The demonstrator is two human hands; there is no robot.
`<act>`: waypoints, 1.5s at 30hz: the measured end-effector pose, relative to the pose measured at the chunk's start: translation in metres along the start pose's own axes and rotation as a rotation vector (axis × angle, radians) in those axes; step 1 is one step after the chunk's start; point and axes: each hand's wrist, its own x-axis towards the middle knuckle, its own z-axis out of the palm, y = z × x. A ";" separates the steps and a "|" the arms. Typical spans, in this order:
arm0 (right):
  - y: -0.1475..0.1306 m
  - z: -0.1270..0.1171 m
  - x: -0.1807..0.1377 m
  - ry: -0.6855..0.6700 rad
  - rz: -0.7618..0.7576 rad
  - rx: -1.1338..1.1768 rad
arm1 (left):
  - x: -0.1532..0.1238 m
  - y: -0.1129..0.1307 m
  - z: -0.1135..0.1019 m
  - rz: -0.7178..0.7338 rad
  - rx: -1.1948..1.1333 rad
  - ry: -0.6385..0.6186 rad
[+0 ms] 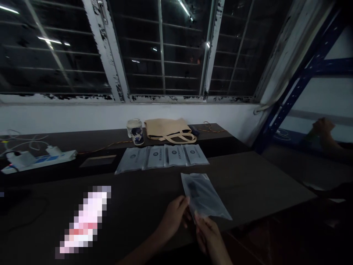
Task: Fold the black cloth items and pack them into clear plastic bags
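Note:
A frosted, see-through plastic pouch is tilted just above the dark table's near side, with a darker patch showing through its upper left. My left hand pinches its left edge between thumb and fingers. Along the lower edge, my right hand grips it with the thumb on top. Beyond the hands, several similar pouches with dark printed logos lie side by side in a row. What is inside the pouches cannot be made out.
Behind the row stand a patterned cup and a tan tote bag. A white power strip with plugs lies left. Nearer is a bright pixelated patch. Blue shelving rises right, near another person's hand.

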 end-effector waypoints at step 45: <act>-0.072 -0.070 0.111 0.276 -0.398 -0.784 | -0.034 0.003 -0.087 -0.200 -0.154 0.374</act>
